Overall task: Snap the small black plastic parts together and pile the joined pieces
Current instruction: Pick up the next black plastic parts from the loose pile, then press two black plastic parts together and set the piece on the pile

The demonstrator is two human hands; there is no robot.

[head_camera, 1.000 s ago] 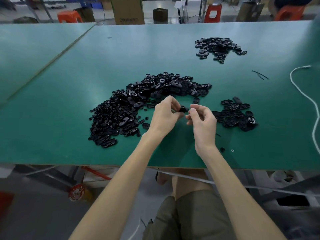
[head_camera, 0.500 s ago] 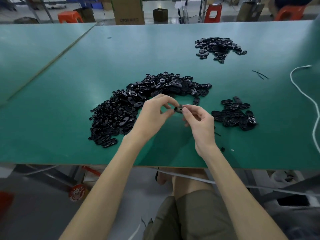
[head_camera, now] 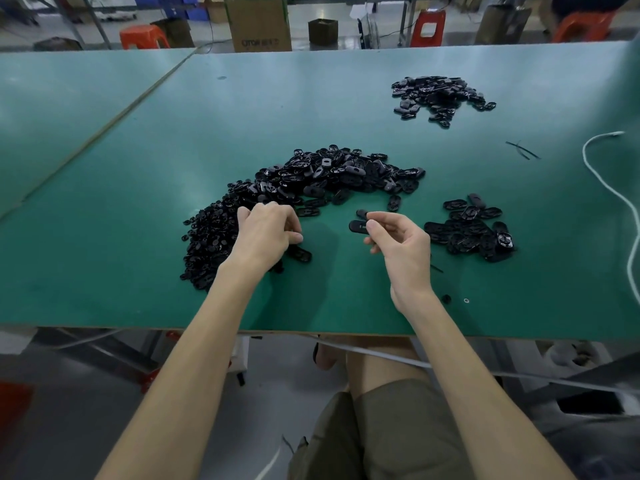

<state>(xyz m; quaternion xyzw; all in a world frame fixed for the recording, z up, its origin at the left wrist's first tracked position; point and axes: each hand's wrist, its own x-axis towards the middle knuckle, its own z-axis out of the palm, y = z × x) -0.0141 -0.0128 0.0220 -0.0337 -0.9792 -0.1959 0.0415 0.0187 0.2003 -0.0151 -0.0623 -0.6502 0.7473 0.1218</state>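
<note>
Left hand (head_camera: 266,230) released the part (head_camera: 358,226), reaching the pile (head_camera: 207,237).

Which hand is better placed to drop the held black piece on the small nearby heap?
Probably right. The right hand pinches the black oval plastic piece, with the small heap of black plastic parts beside it; the left hand is at the large black pile.

Green table (head_camera: 242,109) carries 3 black part piles (head_camera: 311,181) and white cord (head_camera: 620,195).
</note>
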